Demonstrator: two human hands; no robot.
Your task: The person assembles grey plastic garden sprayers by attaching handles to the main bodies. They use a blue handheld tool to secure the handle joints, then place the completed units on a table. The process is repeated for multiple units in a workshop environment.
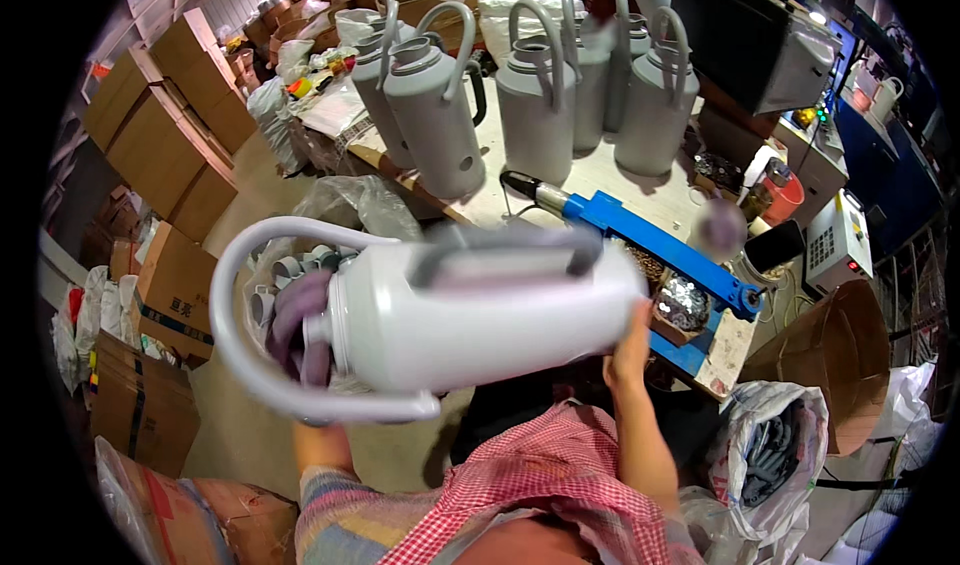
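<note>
A pale grey thermos jug body (480, 310) lies sideways across the front of me, slightly blurred, with its large looped handle toward the left and its base toward the right. My left hand (300, 325), in a purplish glove, grips it at the neck, partly behind the loop. My right hand (630, 350) is closed against the base end; some of its fingers are hidden behind the jug. Beyond it, a blue metal press (655, 240) with a black-gripped lever stands on the worktable (480, 205). Beside the press sits a box of shiny metal pieces (683, 305).
Several upright grey jugs (435, 115) line the table's far side. A clear plastic bag (360, 205) with grey parts is at the left. Cardboard boxes (140, 405) stack farther left. A white sack (735, 445) of grey parts and a brown carton (835, 365) stand at the right.
</note>
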